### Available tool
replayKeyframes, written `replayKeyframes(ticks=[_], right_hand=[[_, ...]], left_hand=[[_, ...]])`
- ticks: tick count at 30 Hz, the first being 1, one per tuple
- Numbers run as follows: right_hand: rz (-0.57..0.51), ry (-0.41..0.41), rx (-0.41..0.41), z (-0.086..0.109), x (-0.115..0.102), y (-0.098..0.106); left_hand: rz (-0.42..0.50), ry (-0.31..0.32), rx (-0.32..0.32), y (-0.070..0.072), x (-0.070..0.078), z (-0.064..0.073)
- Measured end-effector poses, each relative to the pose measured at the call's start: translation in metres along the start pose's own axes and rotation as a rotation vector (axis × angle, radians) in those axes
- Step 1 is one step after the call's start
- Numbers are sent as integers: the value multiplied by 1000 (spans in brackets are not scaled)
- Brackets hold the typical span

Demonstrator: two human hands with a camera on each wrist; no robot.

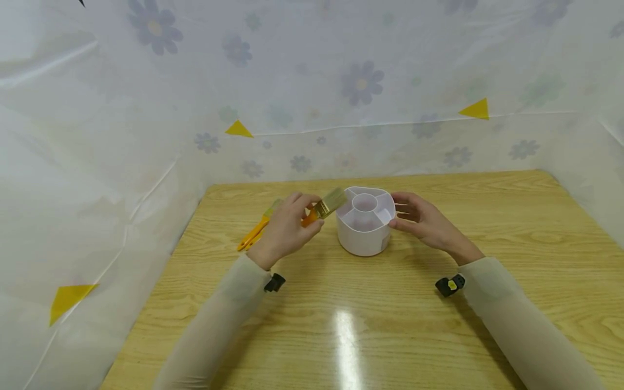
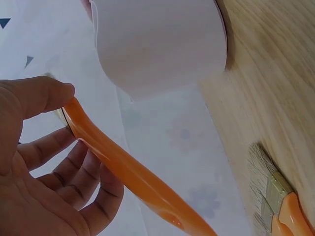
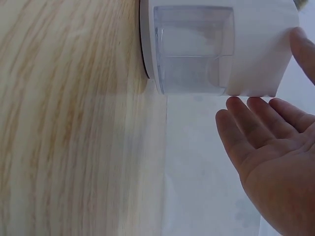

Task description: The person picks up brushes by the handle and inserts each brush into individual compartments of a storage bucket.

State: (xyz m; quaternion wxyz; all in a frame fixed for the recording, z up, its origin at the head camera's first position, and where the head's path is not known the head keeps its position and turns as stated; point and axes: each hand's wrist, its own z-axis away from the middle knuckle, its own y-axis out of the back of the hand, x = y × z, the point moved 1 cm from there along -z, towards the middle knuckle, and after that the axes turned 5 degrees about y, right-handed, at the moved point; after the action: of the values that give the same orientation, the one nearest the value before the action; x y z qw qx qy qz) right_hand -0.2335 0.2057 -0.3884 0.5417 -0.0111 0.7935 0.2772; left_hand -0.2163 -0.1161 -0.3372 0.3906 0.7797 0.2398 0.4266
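Note:
My left hand (image 1: 288, 225) pinches a paintbrush (image 1: 333, 201) near its metal band, with thumb and fingertips. The orange handle (image 2: 130, 169) slants down past the palm, and the pale bristles tilt up beside the left rim of a round white desk organizer (image 1: 358, 242). The organizer stands upright, with a central ring and several compartments around it; a clear drawer-like panel (image 3: 194, 54) shows low on its side in the right wrist view. At its right side is my right hand (image 1: 429, 222), thumb at the near rim and nearly straight fingertips against the wall.
Two more orange-handled paintbrushes (image 1: 252, 235) lie on the wooden table (image 1: 390, 336), left of the organizer and partly behind my left hand. Flower-patterned sheeting (image 1: 302, 81) with yellow triangular patches hangs behind the table and along its sides.

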Motion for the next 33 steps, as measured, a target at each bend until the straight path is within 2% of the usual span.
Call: replayKeyframes(ticks=[4,14,28,33], right_hand=[[-9,-13,6,0,0,0],[-13,10,-18,1,-1,1],[-30,0,-9,2,2,1],[-37,-1,-7,1,3,1]], left_hand=[[3,-6,-1,0,4,-2],[24,-24,-9,0,13,-7],[44,-68,2,-5,25,-15],[37,-90,24,-6,29,-17]])
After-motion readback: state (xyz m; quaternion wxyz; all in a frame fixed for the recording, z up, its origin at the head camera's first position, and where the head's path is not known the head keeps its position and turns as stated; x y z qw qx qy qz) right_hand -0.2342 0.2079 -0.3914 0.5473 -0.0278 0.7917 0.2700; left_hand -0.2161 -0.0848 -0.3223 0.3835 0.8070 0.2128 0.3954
